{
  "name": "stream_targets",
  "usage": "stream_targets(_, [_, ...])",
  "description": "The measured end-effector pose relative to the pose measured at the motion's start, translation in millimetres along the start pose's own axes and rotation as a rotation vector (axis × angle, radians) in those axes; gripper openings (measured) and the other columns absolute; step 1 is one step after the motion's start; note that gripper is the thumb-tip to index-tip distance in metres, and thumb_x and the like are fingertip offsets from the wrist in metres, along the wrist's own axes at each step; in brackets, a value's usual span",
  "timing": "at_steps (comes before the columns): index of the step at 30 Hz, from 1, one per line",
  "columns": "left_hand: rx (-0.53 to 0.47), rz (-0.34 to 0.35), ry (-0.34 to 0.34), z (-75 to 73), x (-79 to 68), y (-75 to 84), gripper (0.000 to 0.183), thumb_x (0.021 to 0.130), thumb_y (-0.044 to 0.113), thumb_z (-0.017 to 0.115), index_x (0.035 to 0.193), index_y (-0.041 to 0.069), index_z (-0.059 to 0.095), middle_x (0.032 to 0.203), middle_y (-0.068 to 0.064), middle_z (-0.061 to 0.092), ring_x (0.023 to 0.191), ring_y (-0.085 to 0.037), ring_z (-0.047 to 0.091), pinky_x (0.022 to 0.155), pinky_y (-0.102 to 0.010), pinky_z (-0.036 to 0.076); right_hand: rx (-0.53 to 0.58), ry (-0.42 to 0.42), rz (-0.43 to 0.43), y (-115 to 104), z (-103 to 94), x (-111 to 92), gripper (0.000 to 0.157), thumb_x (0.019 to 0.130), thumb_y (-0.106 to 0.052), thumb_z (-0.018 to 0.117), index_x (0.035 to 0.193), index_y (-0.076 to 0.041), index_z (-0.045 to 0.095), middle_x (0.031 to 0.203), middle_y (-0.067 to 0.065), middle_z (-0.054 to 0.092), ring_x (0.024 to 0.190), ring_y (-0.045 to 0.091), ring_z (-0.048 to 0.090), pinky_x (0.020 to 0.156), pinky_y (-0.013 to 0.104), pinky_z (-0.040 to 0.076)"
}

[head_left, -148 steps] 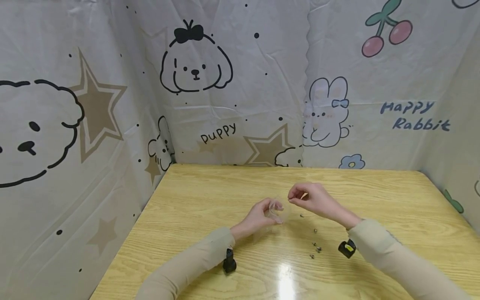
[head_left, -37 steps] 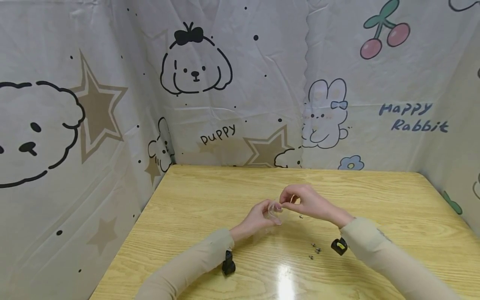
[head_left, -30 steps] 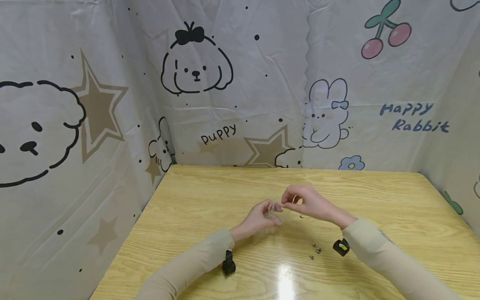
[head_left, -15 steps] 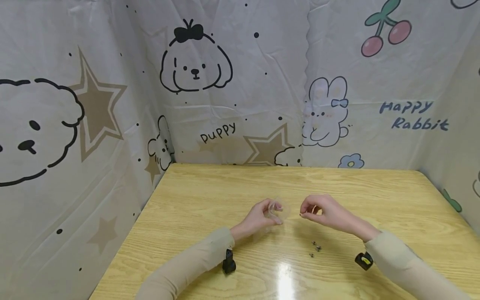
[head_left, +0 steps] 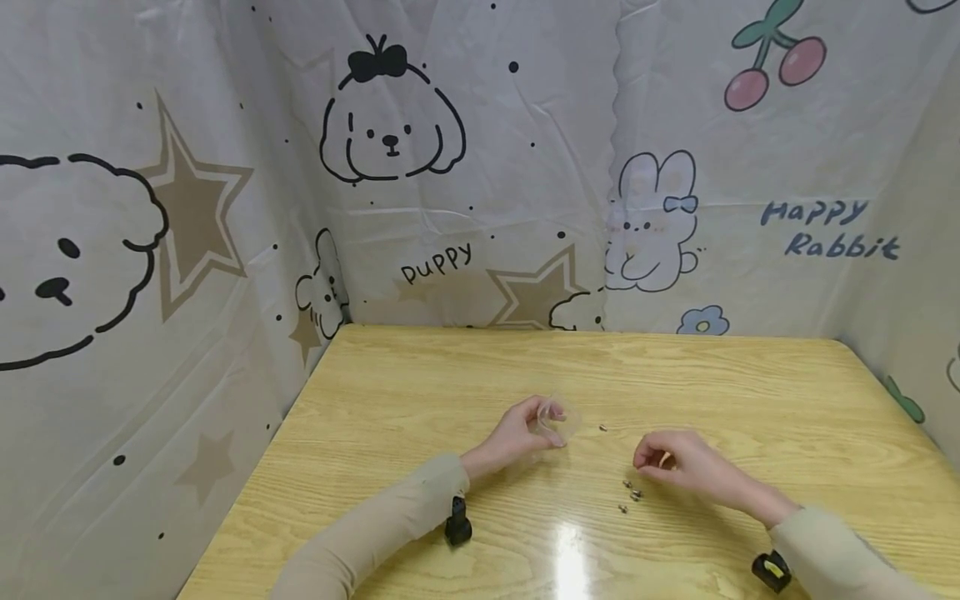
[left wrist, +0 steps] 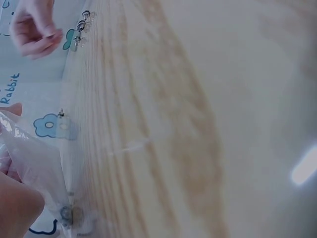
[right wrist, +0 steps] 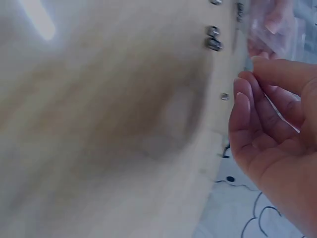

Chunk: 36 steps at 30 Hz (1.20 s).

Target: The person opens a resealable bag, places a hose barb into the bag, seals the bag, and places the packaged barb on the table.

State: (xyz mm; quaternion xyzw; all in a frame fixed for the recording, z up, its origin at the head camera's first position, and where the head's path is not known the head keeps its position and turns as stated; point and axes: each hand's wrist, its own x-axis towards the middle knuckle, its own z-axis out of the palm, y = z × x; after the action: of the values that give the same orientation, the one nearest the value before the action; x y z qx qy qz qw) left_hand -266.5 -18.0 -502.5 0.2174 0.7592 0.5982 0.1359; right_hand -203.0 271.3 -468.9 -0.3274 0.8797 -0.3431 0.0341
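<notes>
Downward head view, wrist close-ups, shared table (head_left: 420, 375)

Right grip (head_left: 684, 462) loosely curled

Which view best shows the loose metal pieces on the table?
The left wrist view: four metal pieces show whole and distinct. Head shows them tiny; right wrist shows them larger, but its top edge crops one.

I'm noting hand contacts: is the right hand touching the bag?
Apart. The head view shows it: a strip of table separates the right hand from the bag, which the left hand holds.
</notes>
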Motion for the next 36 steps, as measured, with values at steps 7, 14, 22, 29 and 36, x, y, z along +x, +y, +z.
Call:
stream_targets(7, [-0.008,-0.014,-0.005,-0.1,0.7,-0.1,0.038,0.082,0.002,0.078,0.116,0.006,0.062,0.123,-0.013,0.068,0.121,-0.026,0.062,0.112,-0.042,0.045,0.044,-0.020,-0.040,8.5,10.8,-16.4,0.005,0.091,-0.009,0.070,0.092,-0.013,0.068,0.085,-0.002,0.070,0.074,-0.005,0.058,0.060,0.018,0.053])
stream_targets(14, [-0.015,-0.021,-0.001,-0.6,-0.8,1.9,0.037,0.083,0.002,0.078,0.116,0.007,0.062,0.124,-0.012,0.068,0.122,-0.026,0.061,0.112,-0.043,0.045,0.040,0.013,-0.081,10.5,17.5,-18.2,0.007,0.089,-0.008,0.072,0.091,-0.014,0.068,0.083,-0.003,0.068,0.071,-0.007,0.054,0.056,0.017,0.049])
stream_targets(22, [-0.012,-0.002,-0.004,0.0,-1.6,2.3,0.036,0.083,0.001,0.077,0.115,0.007,0.062,0.123,-0.013,0.067,0.122,-0.026,0.061,0.112,-0.042,0.045,0.001,0.028,-0.090,9.6,21.1,-17.4,0.010,0.087,-0.009,0.075,0.091,-0.013,0.067,0.081,-0.005,0.065,0.069,-0.009,0.051,0.054,0.016,0.048])
stream_targets(29, [-0.012,-0.005,-0.006,0.3,-2.4,2.0,0.037,0.082,0.001,0.078,0.115,0.007,0.062,0.124,-0.012,0.067,0.122,-0.026,0.061,0.112,-0.041,0.045,0.000,0.018,-0.066,9.7,22.7,-16.3,0.008,0.089,-0.011,0.073,0.091,-0.015,0.067,0.081,-0.006,0.064,0.068,-0.009,0.049,0.053,0.016,0.046])
stream_targets(36, [-0.009,0.000,-0.006,0.0,-1.5,1.8,0.038,0.082,0.000,0.078,0.116,0.006,0.062,0.124,-0.013,0.067,0.122,-0.026,0.061,0.111,-0.040,0.046,-0.025,0.045,-0.113,9.9,25.0,-15.7,0.011,0.088,-0.008,0.074,0.089,-0.016,0.067,0.081,-0.007,0.064,0.067,-0.009,0.048,0.052,0.015,0.044])
